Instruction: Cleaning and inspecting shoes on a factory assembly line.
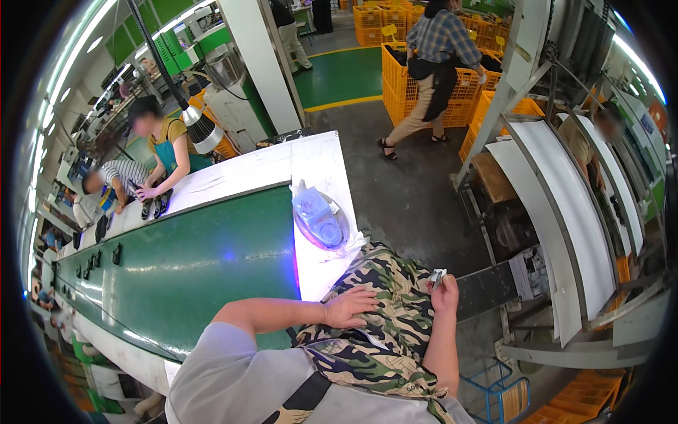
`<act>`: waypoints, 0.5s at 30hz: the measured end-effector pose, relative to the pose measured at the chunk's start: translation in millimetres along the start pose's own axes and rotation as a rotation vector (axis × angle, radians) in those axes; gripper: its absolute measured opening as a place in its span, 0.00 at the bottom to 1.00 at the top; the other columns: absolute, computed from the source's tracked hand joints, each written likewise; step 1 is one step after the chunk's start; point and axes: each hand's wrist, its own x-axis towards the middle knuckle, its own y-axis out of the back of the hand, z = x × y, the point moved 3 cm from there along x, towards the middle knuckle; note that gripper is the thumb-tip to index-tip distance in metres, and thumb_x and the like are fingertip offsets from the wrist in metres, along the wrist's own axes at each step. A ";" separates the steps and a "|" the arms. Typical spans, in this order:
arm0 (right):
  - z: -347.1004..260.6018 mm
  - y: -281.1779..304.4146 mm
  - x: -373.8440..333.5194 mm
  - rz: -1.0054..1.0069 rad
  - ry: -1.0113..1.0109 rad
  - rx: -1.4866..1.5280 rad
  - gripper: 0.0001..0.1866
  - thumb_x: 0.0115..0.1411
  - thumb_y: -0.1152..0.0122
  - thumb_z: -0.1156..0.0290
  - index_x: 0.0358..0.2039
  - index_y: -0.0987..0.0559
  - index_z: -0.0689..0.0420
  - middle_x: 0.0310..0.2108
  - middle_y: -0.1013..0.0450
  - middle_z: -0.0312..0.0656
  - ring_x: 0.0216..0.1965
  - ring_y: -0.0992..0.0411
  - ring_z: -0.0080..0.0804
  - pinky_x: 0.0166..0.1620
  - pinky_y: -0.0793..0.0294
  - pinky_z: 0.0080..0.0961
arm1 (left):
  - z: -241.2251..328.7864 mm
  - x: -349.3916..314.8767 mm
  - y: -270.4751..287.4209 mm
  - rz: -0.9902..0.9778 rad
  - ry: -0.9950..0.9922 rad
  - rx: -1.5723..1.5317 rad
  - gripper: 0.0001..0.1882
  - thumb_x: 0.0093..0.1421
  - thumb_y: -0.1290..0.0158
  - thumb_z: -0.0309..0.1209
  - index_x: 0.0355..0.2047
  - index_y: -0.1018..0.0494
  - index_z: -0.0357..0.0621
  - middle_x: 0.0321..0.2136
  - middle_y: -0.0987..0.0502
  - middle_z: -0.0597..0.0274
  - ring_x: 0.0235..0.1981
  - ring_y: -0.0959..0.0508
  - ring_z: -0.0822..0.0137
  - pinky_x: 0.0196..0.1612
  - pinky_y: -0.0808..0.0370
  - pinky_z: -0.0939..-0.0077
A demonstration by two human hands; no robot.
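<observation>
My left hand [351,308] lies on the camouflage apron [392,283] over my lap, its fingers stretched out and apart. Off to the right, my right hand [445,294] pinches a small white and grey piece [438,275] between thumb and fingers; its kind is too small to make out. Ahead of me on the white table edge [321,159] is a blue plastic-looking pack [316,215] in a round dish [345,225]. Crumpled white tissue or cloth [355,244] lies beside it, close to the apron.
A green conveyor belt [198,261] runs off to the left with several black shoes [116,253] on it. A co-worker [169,148] handles dark shoes across it. Another person [434,63] walks past orange crates [399,85]. A rack with white panels [565,212] stands at right.
</observation>
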 end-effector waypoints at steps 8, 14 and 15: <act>1.3 -1.0 -0.8 0.088 -0.012 0.002 0.05 0.63 0.38 0.68 0.34 0.24 0.53 0.35 0.20 0.42 0.36 0.22 0.40 0.41 0.21 0.45 | -1.4 -0.4 -0.5 -0.005 0.001 -0.011 0.29 0.65 0.48 0.49 0.59 0.29 0.42 0.62 0.30 0.50 0.69 0.37 0.48 0.71 0.50 0.43; 0.9 -2.9 -1.1 0.040 0.009 -0.029 0.06 0.64 0.39 0.66 0.34 0.24 0.54 0.34 0.21 0.43 0.34 0.22 0.40 0.38 0.22 0.41 | -2.9 -1.4 -2.3 -0.001 -0.002 -0.003 0.29 0.65 0.47 0.49 0.59 0.30 0.43 0.62 0.30 0.50 0.69 0.37 0.48 0.71 0.50 0.43; 0.7 -2.5 -0.9 0.039 0.009 -0.032 0.06 0.64 0.39 0.66 0.34 0.24 0.54 0.34 0.21 0.43 0.34 0.22 0.40 0.38 0.22 0.42 | -3.0 -1.5 -2.6 0.006 -0.007 -0.001 0.29 0.65 0.47 0.49 0.59 0.30 0.43 0.62 0.30 0.50 0.69 0.37 0.48 0.71 0.50 0.43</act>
